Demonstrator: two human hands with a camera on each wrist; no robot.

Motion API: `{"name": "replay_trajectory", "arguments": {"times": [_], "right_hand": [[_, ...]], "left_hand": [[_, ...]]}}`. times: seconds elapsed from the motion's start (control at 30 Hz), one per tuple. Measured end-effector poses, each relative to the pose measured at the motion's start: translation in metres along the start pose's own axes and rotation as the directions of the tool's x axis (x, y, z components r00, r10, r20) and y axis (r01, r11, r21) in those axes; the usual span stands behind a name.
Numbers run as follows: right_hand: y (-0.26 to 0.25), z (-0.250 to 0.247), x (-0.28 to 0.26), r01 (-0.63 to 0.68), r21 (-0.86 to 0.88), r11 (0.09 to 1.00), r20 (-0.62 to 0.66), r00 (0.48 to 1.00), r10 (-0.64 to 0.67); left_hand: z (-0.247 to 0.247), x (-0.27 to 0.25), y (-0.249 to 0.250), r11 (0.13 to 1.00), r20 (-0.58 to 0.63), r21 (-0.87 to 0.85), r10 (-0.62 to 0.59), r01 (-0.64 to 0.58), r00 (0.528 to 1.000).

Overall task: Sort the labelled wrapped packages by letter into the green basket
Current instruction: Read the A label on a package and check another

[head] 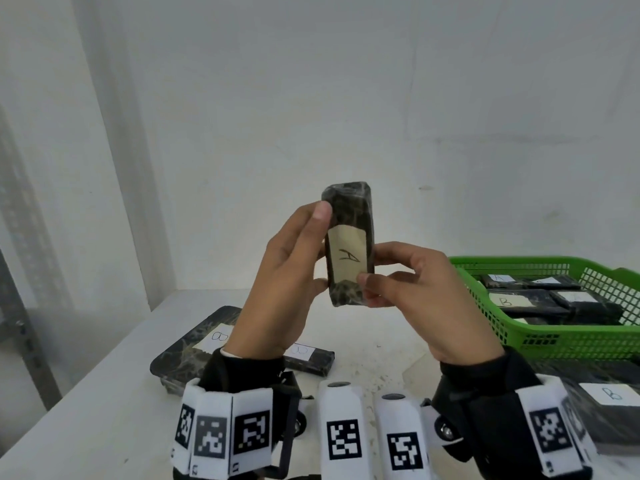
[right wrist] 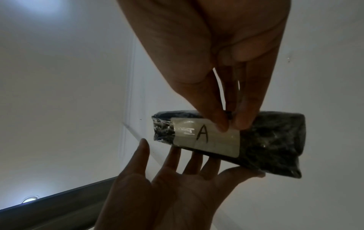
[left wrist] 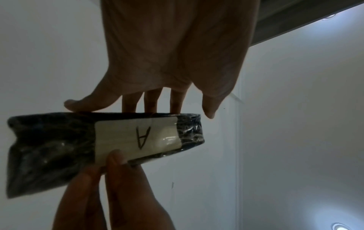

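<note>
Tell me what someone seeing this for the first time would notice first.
First, the dark wrapped package held upright in mid-air at the centre, its pale label reading A, with the left hand gripping one long edge and the right hand pinching the other near the lower end. Next, the green basket on the table to the right, already holding labelled packages. Two packages marked B lie on the white table below the hands.

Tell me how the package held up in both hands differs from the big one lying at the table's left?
The small dark plastic-wrapped package is labelled A; the large flat dark wrapped package is labelled B. The small one is narrow and held upright above the white table by the left hand and right hand; the large one lies flat, untouched. Both carry pale paper labels.
</note>
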State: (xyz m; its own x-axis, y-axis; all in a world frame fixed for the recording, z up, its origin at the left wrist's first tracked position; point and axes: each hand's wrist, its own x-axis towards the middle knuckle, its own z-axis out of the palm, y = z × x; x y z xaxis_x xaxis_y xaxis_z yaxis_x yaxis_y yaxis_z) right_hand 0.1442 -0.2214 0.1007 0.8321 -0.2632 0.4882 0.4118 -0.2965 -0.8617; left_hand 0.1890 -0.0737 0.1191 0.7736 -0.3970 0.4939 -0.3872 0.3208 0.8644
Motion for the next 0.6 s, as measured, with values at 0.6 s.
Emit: {"name": "replay_trajectory", "arguments": {"times": [0.6], "right_hand": [[-0.015, -0.006, 0.001, -0.078, 0.459, 0.885, 0.126, 0.992, 0.022]], "left_hand": [[-0.007, 0.004, -0.007, 0.989, 0.120, -0.150, 0.028, -0.010, 0.992]]}}
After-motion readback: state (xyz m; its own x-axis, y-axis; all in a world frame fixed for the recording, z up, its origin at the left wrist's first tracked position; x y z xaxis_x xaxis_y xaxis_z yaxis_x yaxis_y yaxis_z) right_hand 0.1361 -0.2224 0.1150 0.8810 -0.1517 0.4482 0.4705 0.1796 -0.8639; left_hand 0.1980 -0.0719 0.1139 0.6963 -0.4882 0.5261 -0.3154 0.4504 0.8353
